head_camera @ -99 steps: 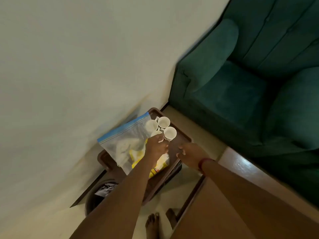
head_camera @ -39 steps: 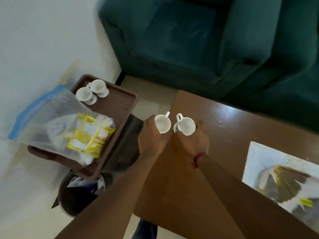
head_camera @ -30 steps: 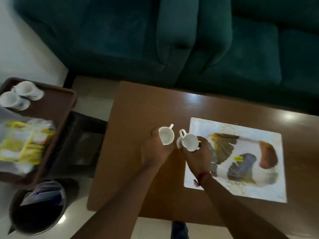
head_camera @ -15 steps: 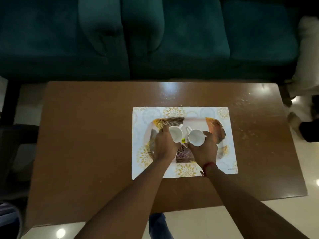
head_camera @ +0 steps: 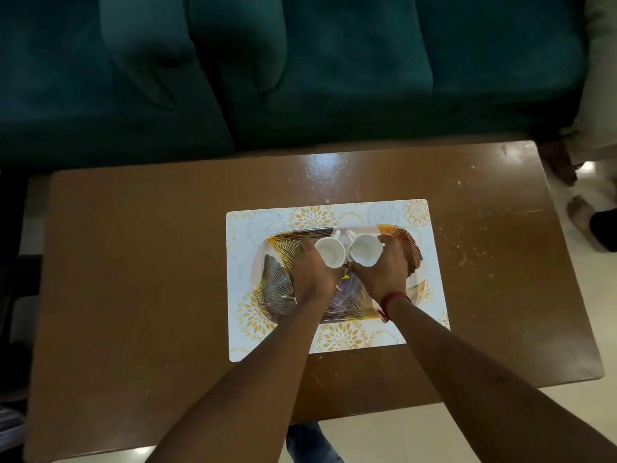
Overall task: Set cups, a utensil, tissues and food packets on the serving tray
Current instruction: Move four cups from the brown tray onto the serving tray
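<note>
The left hand [head_camera: 314, 274] grips a small white ceramic cup [head_camera: 330, 252] and the right hand [head_camera: 380, 274] grips a second white cup [head_camera: 365, 250]. The cups are side by side, both empty, over the far half of the leaf-patterned serving tray [head_camera: 277, 285]. I cannot tell whether they touch it. The tray lies on a white floral placemat [head_camera: 337, 339] on the brown wooden table [head_camera: 133, 262].

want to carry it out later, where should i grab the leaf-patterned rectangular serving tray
Probably its short ends, coming in from left and right. The leaf-patterned rectangular serving tray lies flat on the white floral placemat, long sides running left to right; the left white cup and right white cup are over its far middle, leaving both ends bare.
</note>
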